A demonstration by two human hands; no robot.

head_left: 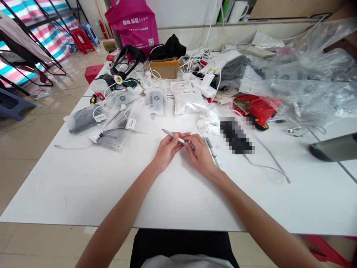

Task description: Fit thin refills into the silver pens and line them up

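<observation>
On the white table (83, 186) in front of you, your two hands meet over a slim silver pen (170, 134). Your left hand (167, 150) is closed narrowly around the barrel, with the pointed tip sticking out past your fingers toward your left. Your right hand (200, 156) curls in from the other side, and its fingertips (189, 138) hold the opposite end. They hide most of that end, so you cannot see how it finishes or tell whether this is a pen or a stylus.

Just beside your right hand lie two more silver pens (212, 152), their upper parts close against your fingers. Past them, a pixelated block (236, 136) conceals whatever lies there, and a thin white cable (267, 167) trails across the tabletop to its right. Farther up the table sit crumpled white tissue (208, 123), a white foil pouch (186, 97), a grey printed pouch (114, 138) and a tangle of white cables (195, 63). The printing on the pouches is only partly legible. To your right, blurred clear plastic sheeting (301, 85) obscures what lies beneath it, and a red bag (255, 106) is partly covered. A dark object (333, 147) is cut off by the frame's right edge.
</observation>
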